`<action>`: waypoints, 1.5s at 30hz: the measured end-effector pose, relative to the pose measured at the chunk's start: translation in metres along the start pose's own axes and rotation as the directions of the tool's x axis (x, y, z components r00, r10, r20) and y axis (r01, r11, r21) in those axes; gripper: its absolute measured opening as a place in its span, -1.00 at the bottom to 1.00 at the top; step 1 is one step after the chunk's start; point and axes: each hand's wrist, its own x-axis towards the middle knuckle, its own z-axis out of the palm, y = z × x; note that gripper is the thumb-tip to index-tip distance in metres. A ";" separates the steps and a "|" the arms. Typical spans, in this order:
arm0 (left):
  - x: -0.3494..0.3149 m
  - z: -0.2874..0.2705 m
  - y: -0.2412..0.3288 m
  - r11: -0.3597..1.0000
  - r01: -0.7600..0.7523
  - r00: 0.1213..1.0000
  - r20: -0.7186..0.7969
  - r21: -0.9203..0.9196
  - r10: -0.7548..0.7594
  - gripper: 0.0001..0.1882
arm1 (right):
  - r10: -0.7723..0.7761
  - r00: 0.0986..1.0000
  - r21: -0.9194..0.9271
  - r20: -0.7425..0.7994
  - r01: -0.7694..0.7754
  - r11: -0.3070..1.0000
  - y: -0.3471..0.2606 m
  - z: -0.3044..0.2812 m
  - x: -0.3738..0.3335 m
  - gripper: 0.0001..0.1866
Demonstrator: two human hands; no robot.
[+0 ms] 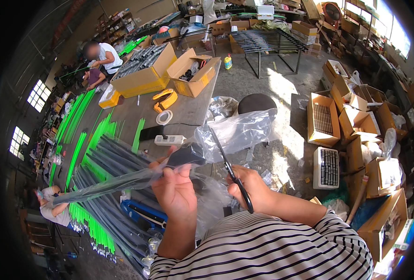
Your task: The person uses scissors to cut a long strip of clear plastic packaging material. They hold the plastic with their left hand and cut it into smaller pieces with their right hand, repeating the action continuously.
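My left hand is closed around a clear plastic sleeve with a dark, long item inside; the sleeve trails off to the left. Its loose end sticks out to the right past my fingers. Black-handled scissors are in my right hand, their blades pointing up and away across the loose plastic. Whether the blades are parted is hard to make out. Below and left of my left hand lie many dark plastic-wrapped tubes on the table, with bright green rods under and beside them.
The grey table carries a carton of grey tubes, an open carton, a yellow tape dispenser, a tape roll, a black phone and a white power strip. A dark round stool stands beyond. Cartons line the right. Co-workers are at left.
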 end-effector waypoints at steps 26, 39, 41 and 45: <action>-0.003 -0.006 0.001 0.988 0.150 0.979 -0.129 -0.049 -0.155 -0.85 | 0.132 0.991 0.012 -0.025 -0.132 0.991 0.013 0.000 0.008 -0.49; -0.094 -0.197 0.191 -0.137 0.645 0.750 -0.588 0.752 0.305 -0.76 | 0.608 0.774 0.298 -0.178 -0.546 0.783 0.121 -0.044 -0.063 -0.48; -0.107 -0.218 0.186 -0.376 0.606 0.795 -0.556 0.701 0.243 -0.77 | 0.650 0.734 0.253 -0.194 -0.603 0.757 0.121 -0.045 -0.062 -0.49; -0.108 -0.245 0.152 -0.671 0.459 0.883 -0.378 0.582 0.277 -0.77 | 0.582 0.807 0.257 -0.101 -0.544 0.799 0.117 -0.036 -0.049 -0.50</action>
